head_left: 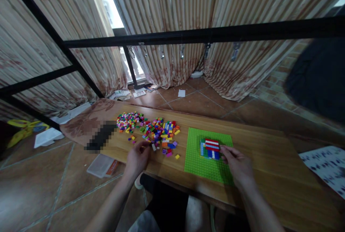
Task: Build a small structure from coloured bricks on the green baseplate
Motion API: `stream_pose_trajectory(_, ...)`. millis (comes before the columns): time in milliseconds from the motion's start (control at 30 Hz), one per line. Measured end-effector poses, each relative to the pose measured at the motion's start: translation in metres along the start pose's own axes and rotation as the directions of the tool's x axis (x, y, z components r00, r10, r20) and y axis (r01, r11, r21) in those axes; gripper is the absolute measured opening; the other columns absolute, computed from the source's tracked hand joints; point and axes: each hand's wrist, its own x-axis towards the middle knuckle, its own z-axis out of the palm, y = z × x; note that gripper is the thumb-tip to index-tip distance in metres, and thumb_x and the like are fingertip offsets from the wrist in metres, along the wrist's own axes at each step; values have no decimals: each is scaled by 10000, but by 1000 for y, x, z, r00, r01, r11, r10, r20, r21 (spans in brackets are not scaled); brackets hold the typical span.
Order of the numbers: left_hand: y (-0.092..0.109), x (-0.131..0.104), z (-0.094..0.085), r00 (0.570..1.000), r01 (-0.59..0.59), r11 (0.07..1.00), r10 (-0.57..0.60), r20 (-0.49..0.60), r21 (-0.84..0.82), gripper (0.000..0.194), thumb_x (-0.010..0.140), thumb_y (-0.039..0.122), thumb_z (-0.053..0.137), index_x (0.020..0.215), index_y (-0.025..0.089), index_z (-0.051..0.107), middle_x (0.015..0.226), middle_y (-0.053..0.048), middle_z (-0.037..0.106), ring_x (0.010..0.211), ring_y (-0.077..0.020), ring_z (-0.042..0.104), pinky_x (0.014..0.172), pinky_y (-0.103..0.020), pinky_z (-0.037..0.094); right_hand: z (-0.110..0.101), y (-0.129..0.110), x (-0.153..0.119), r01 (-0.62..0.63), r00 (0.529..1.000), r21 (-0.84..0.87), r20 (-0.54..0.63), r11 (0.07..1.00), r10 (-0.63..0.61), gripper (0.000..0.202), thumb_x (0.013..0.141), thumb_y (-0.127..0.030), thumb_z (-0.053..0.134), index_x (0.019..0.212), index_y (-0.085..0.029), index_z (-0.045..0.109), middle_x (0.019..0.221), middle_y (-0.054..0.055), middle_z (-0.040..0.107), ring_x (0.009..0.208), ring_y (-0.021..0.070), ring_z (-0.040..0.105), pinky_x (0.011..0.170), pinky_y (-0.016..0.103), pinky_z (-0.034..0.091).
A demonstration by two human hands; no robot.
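Note:
My left hand [137,157] reaches the near edge of a pile of loose toy bricks [159,131], its fingers curled together; what they hold, if anything, is hidden. Just beyond its fingertips lies a small whitish brick [153,147]. On a square green baseplate [196,163] sits a low brick build [211,148] in red, white, blue and green, with yellow at its lower left edge. The closed thumb and fingers of my right hand [237,162] are at the right edge of that build and seem to grip it.
A second heap of smaller bricks [129,120] lies farther left on the wooden table [264,153]. Left of it is a blurred-out dark object [102,137]. A clear plastic box [99,165] is on the floor. Black metal bars [172,37] cross beyond the table.

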Motion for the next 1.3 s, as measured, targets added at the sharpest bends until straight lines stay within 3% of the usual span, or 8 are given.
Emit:
stream_pose_trajectory(300,35,26,30,950,-309,920,310,37,241,234,811,142,518,975,195,676,996,-64,644,794,-170,615,728,-277,477,-1,0,1,-2,1000,-39,-15,999,1,427,624,-517,696,860,-164,733,678,46,695,566,156,582,518,271,462)
stream_pose_trajectory(500,34,42,38,886,-462,800,435,162,382,188,792,125,559,905,210,683,1002,-67,618,940,-205,589,849,-310,466,-3,0,1,-17,1000,-62,14,998,18,416,637,-526,684,856,-175,729,708,43,703,586,164,594,546,285,474)
stream_pose_trajectory(700,25,42,31,894,-446,794,417,163,412,146,843,160,524,821,198,663,959,-65,606,897,-189,588,804,-290,464,-2,0,1,-21,1000,-87,12,996,22,437,635,-525,681,889,-172,729,712,46,699,603,172,598,542,285,469)
stream_pose_trajectory(1000,7,56,11,929,-359,858,366,51,367,134,817,137,542,848,178,665,975,-67,626,863,-188,611,775,-302,495,-2,2,3,-35,999,-111,22,993,38,477,616,-541,671,897,-160,728,730,48,705,610,174,613,571,289,479)
stream_pose_trajectory(1167,10,58,11,897,-433,814,430,100,386,222,790,109,528,926,196,681,1043,-71,615,980,-211,591,870,-333,491,-2,-1,1,-41,999,-129,20,991,44,468,620,-531,667,898,-159,726,720,47,708,618,179,622,574,286,482)
stream_pose_trajectory(1300,28,65,27,865,-494,733,471,176,468,325,816,131,521,1089,235,663,1149,-77,576,1073,-228,538,967,-377,436,0,-6,0,-49,999,-110,14,993,51,460,606,-526,674,880,-160,725,728,48,713,625,182,630,584,287,490)
